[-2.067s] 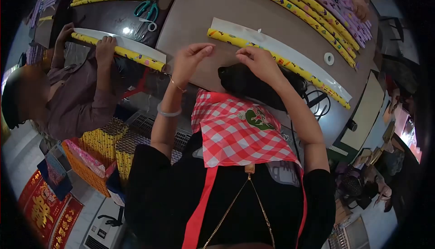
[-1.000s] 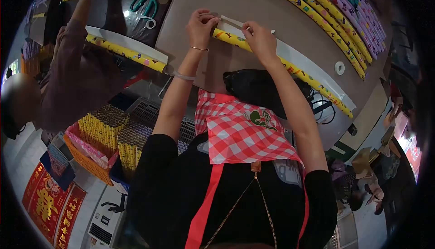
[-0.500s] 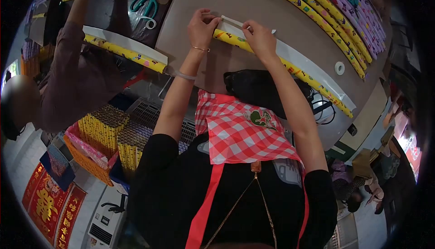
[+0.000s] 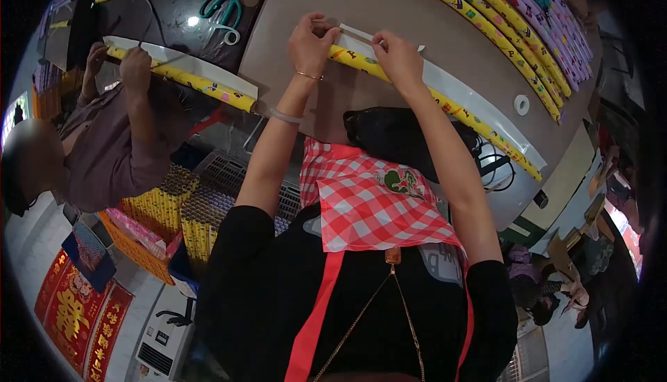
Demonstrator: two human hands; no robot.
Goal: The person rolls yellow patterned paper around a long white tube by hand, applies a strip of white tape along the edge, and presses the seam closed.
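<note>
A long sheet of yellow patterned wrapping paper (image 4: pixel 479 126) lies along the table's near edge, partly rolled into a tube shape with its white underside showing on the far side. At the roll's left end my left hand (image 4: pixel 311 43) pinches the corner of the paper between thumb and fingers. My right hand (image 4: pixel 399 61) is closed on the paper's edge a short way to the right, thumb and forefinger together. Whatever lies inside the roll is hidden. A black bag (image 4: pixel 396 135) sits just below the roll, by the apron.
Finished yellow rolls (image 4: pixel 486 34) and purple rolls (image 4: pixel 538 13) lie at the back right. A white tape roll (image 4: pixel 520 104) rests on the table. Teal scissors (image 4: pixel 226 6) lie left. A co-worker's hand (image 4: pixel 135 69) holds another yellow sheet. An orange basket (image 4: pixel 135 250) stands below.
The co-worker's arm has come back from the far yellow rolls, and both of their hands are now on their own sheet. My hands have hardly moved.
</note>
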